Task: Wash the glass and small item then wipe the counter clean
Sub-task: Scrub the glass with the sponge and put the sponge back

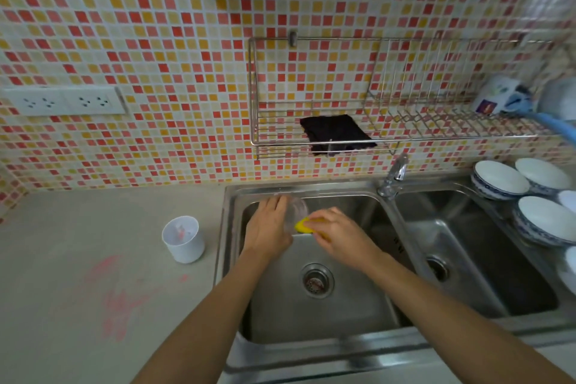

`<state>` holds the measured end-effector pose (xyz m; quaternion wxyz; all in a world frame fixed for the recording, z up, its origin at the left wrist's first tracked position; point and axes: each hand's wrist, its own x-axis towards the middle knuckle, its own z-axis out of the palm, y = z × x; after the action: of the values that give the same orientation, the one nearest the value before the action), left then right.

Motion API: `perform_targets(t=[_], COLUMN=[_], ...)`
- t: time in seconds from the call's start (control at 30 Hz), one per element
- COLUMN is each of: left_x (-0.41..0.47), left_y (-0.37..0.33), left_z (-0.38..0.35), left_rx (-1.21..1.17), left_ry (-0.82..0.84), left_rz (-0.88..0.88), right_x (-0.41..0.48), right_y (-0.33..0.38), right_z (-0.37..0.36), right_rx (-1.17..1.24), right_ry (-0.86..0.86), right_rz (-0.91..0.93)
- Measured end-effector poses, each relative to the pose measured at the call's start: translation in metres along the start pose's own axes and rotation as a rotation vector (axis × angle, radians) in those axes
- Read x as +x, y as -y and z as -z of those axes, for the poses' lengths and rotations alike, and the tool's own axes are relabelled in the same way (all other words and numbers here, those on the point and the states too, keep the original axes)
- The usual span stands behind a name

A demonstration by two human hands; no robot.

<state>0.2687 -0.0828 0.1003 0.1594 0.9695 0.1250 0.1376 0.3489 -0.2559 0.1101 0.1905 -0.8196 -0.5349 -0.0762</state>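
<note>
Over the sink point(367, 321), the glass point(296, 210) is gripped by the left hand point(268, 227); a sponge point(304, 225) is pinched in the right hand point(339, 235). Probably wet, slippery and fragile, the glass is best held around its body.

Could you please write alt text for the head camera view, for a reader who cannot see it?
Over the left sink basin, the left hand holds a clear glass while the right hand scrubs it with a yellow sponge. A white cup and pink smears remain on the counter.

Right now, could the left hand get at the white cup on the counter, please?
Probably yes: the white cup stands beside the left hand with nothing between, but that hand holds the glass and must free itself first.
</note>
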Motion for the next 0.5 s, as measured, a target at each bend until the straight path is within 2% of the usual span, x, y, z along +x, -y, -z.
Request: perform_targets(t=[0.13, 0.27, 0.33, 0.4, 0.5], left_x=[0.008, 0.009, 0.012, 0.016, 0.019], left_y=[-0.016, -0.037, -0.045, -0.047, -0.047], left_z=[-0.011, -0.021, -0.023, -0.026, -0.035], left_rx=[0.009, -0.02, -0.039, -0.036, -0.02], left_ry=[0.007, 0.033, 0.039, 0.04, 0.045], left_rz=[-0.041, -0.059, -0.028, 0.008, 0.041], right_x=[-0.007, 0.001, 0.003, -0.003, -0.012], right_y=[-0.014, -0.057, -0.071, -0.071, -0.064], right_z=[0.004, 0.009, 0.004, -0.001, -0.002], right_rx=[0.156, -0.1, -0.152, 0.007, 0.418], right_ry=[0.092, 0.166, 0.171, 0.126, 0.141], right_rz=[-0.082, 0.165, 0.168, 0.107, -0.194])
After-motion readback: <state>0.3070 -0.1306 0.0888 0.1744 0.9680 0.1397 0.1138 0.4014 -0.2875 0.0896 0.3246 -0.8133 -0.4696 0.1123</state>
